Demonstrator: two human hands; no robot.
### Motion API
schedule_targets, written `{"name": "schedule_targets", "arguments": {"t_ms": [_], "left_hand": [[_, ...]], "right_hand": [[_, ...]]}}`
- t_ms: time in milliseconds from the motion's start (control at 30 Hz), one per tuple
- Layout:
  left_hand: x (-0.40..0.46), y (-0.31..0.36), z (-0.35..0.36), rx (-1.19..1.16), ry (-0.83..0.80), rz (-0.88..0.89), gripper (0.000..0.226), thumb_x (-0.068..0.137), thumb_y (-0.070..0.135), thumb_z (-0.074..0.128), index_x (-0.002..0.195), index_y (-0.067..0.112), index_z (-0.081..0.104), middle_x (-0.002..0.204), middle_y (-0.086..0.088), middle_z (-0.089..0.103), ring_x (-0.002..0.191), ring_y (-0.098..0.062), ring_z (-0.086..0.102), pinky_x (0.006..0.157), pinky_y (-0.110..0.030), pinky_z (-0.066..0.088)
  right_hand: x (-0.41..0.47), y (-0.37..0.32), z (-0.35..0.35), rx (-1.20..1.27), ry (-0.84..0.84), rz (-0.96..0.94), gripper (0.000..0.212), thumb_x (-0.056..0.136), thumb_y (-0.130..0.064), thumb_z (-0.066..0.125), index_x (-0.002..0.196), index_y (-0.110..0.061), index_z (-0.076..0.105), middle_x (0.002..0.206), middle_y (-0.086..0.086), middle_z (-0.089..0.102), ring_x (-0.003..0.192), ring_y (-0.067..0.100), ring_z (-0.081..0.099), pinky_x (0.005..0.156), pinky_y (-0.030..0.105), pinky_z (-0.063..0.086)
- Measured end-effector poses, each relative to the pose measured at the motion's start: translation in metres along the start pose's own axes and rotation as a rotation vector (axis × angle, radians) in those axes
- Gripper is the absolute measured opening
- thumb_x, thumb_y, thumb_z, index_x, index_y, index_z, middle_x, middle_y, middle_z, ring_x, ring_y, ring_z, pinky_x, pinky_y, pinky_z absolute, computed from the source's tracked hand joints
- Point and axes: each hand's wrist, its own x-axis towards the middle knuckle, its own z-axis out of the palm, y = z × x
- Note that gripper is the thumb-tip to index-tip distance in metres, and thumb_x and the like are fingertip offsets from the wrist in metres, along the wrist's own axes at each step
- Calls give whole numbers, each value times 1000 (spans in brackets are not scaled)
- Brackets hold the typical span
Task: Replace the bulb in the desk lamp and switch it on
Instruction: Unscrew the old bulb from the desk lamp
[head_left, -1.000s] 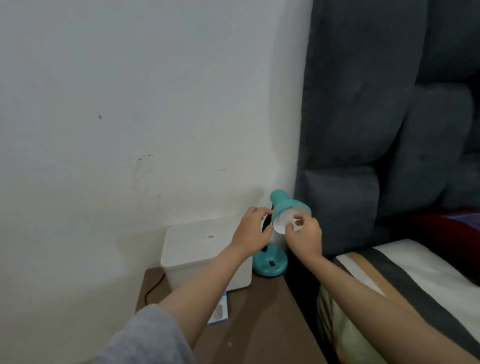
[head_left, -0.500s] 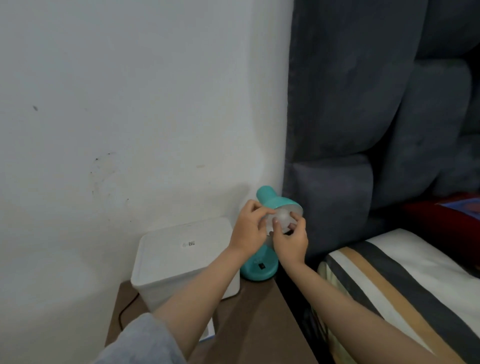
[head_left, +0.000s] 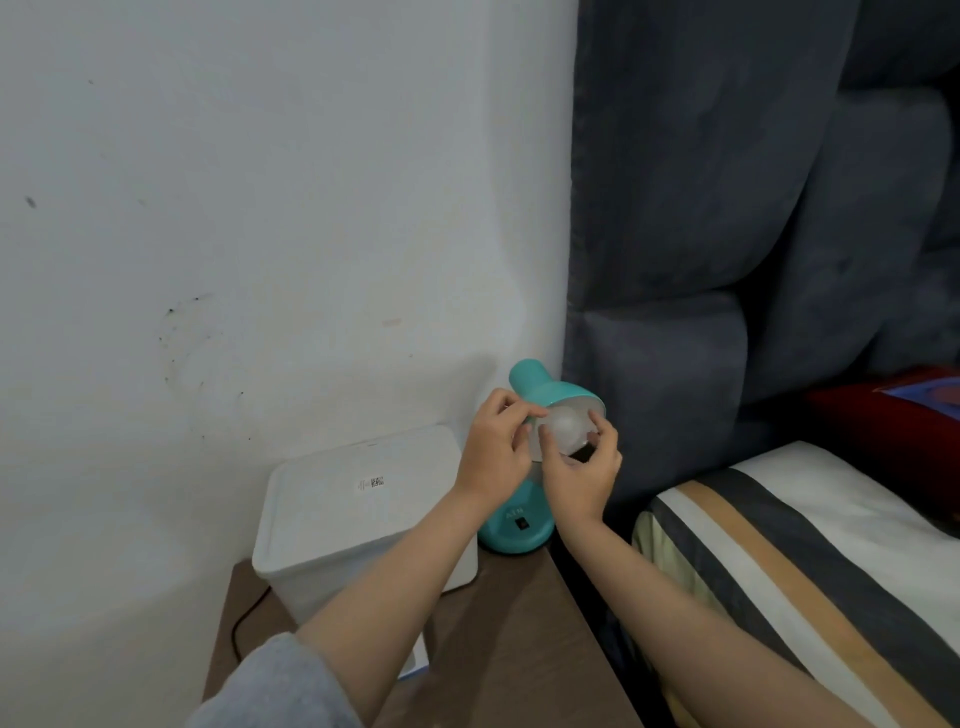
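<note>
A small teal desk lamp (head_left: 537, 387) stands at the back right corner of a brown bedside table (head_left: 514, 654), its shade tilted toward me. Its round base (head_left: 511, 530) carries a black switch. A frosted white bulb (head_left: 566, 428) sits in the mouth of the shade. My right hand (head_left: 579, 475) wraps its fingers around the bulb from below. My left hand (head_left: 493, 449) pinches the left rim of the shade with thumb and fingertips. The lamp's neck and the socket are hidden behind my hands.
A white lidded plastic box (head_left: 358, 514) stands on the table left of the lamp, against the white wall. A black cable (head_left: 244, 621) hangs behind it. A small blue-and-white carton (head_left: 415, 662) lies under my left forearm. A grey padded headboard (head_left: 727, 234) and striped bedding (head_left: 805, 561) lie to the right.
My view has moved closer and shifted right. My right hand has turned around the bulb, and the bulb now shows more clearly at the shade's mouth. My left hand stays on the shade.
</note>
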Motion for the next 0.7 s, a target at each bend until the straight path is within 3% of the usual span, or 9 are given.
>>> {"name": "schedule_targets", "arguments": {"t_ms": [100, 167, 233, 367, 467, 600, 700], "left_hand": [[0, 0, 0, 1, 1, 0, 25, 83, -7, 55, 97, 9, 68, 90, -5, 52, 79, -15, 53, 66, -30, 53], [1, 0, 0, -1, 3, -6, 27, 82, -9, 54, 97, 10, 68, 90, -5, 52, 79, -14, 53, 66, -28, 52], [1, 0, 0, 3, -5, -4, 29, 81, -9, 54, 97, 11, 68, 91, -5, 52, 79, -13, 53, 67, -26, 50], [0, 0, 0, 8, -10, -4, 26, 82, -8, 55, 96, 10, 67, 92, -3, 52, 81, -13, 53, 70, -24, 50], [0, 0, -1, 8, -10, -3, 26, 82, -8, 54, 97, 9, 67, 91, -3, 51, 81, -13, 53, 69, -27, 52], [0, -1, -1, 13, -10, -5, 29, 81, -10, 53, 97, 10, 67, 91, -4, 51, 81, -15, 53, 69, -32, 53], [-2, 0, 0, 9, -13, -7, 29, 81, -9, 53, 97, 11, 67, 92, -3, 51, 82, -16, 53, 71, -34, 53]], "right_hand": [[4, -1, 2, -38, 13, 11, 54, 82, -25, 71, 130, -17, 49, 125, 10, 48, 96, 7, 55, 77, 15, 42], [4, -1, 2, -28, -9, -18, 43, 81, -12, 71, 121, -16, 56, 121, 7, 46, 89, 4, 57, 76, 12, 47], [3, 2, 3, -8, -32, -39, 42, 78, -2, 72, 114, -20, 59, 121, 4, 41, 82, 4, 60, 76, 18, 51], [-1, 2, 6, 72, 24, 44, 54, 78, -20, 76, 126, -20, 50, 125, 2, 42, 87, -2, 61, 70, 12, 48], [3, 3, 8, 76, 52, 129, 55, 81, -30, 71, 129, -21, 46, 129, 8, 51, 111, 17, 56, 85, 27, 50], [4, 4, 8, 46, -14, 34, 45, 75, 5, 68, 113, -16, 56, 126, 13, 43, 104, 27, 59, 89, 35, 53], [1, 4, 7, 12, -6, 17, 52, 72, 1, 74, 114, -19, 54, 124, 8, 37, 98, 26, 59, 88, 34, 53]]}}
